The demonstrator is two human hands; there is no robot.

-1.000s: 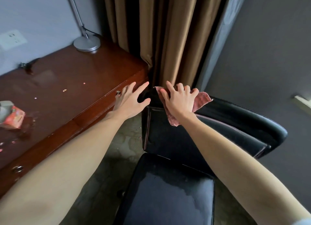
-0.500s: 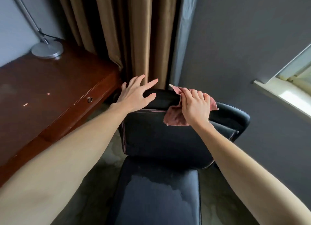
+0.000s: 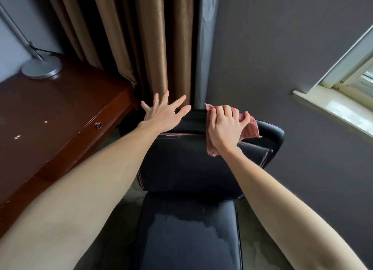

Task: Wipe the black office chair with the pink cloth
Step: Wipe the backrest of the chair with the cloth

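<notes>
One black office chair (image 3: 181, 164): fills the view from 6 o'clock up to centre, seat nearest me, backrest upright beyond it, facing me.
Chair axis: the seat-to-back line runs 6 to 12. The backrest's top edge runs roughly 9 to 3, dipping toward 4.
Chair handling: I judge it heavy but liable to swivel or roll, and its glossy cover slick. It is best steadied at the backrest's top corner.
Desk (image 3: 50, 118): at 9 o'clock, just beside the chair.
Pink cloth (image 3: 250, 128): draped over the backrest's top edge at 1 o'clock of centre, a flap hanging down the front toward 6.
Cloth handling: soft, light and limp. I judge it wants bunching under my palm so it doesn't slide away.
Right hand (image 3: 226, 126): fingers curled over the cloth, clutching it against the top edge.
Left hand (image 3: 163, 116): fingers spread straight and released, palm on the backrest's top corner at 11 o'clock.
</notes>
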